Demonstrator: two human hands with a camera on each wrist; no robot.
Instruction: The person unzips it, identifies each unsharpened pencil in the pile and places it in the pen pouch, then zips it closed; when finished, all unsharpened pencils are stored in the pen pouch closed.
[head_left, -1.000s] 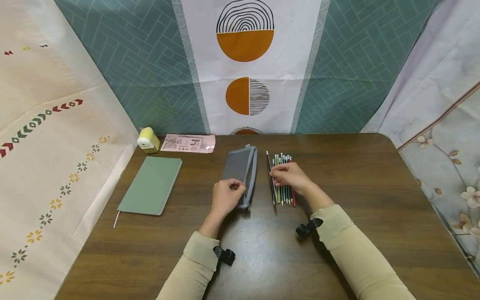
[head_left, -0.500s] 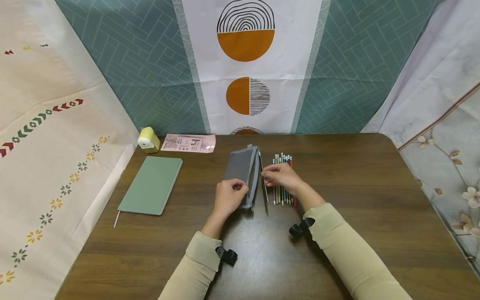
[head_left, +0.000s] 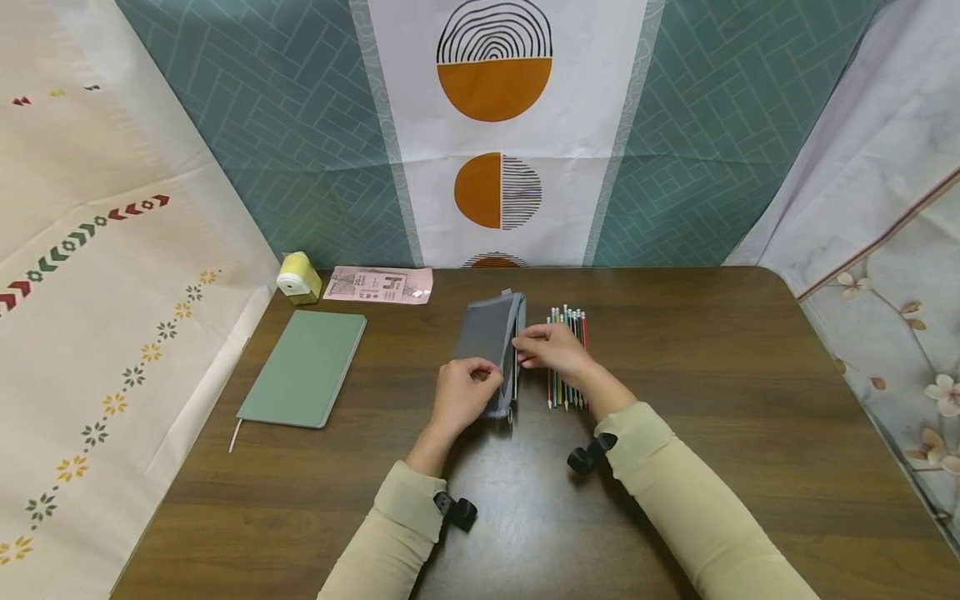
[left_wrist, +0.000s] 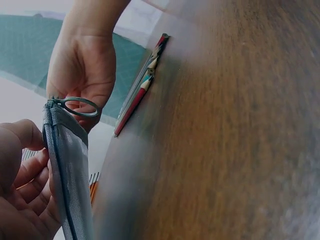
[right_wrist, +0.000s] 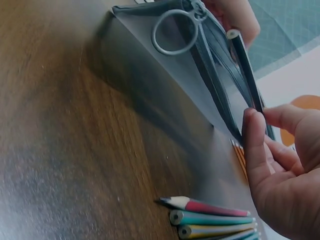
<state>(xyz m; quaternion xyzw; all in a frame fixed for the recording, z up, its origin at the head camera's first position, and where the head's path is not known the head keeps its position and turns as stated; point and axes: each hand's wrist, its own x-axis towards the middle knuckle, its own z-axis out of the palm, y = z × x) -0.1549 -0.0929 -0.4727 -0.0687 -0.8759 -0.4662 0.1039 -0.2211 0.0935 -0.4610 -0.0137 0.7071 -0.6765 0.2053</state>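
Note:
A grey zippered pencil case [head_left: 480, 329] lies on the table with its ring zipper pull [right_wrist: 175, 32] at the near end. My left hand [head_left: 459, 396] grips the edge of its opening. My right hand [head_left: 557, 348] pinches a black pencil [right_wrist: 246, 70] between thumb and fingers. That pencil lies along the open zipper, overlapping the opening in the right wrist view. To the right of the case, several coloured pencils [head_left: 557, 396] lie side by side, partly hidden under my right hand and wrist.
A green notebook [head_left: 303, 367] with a ribbon lies to the left on the wooden table [head_left: 675, 500]. Behind it are a yellow-and-white pencil sharpener [head_left: 298, 277] and a pink printed packet [head_left: 378, 285]. Patterned cloth [head_left: 315, 150] hangs along the back.
My right hand has moved left with the black pencil, from the row of pencils to the case's opening. My left hand and the case have shifted slightly right.

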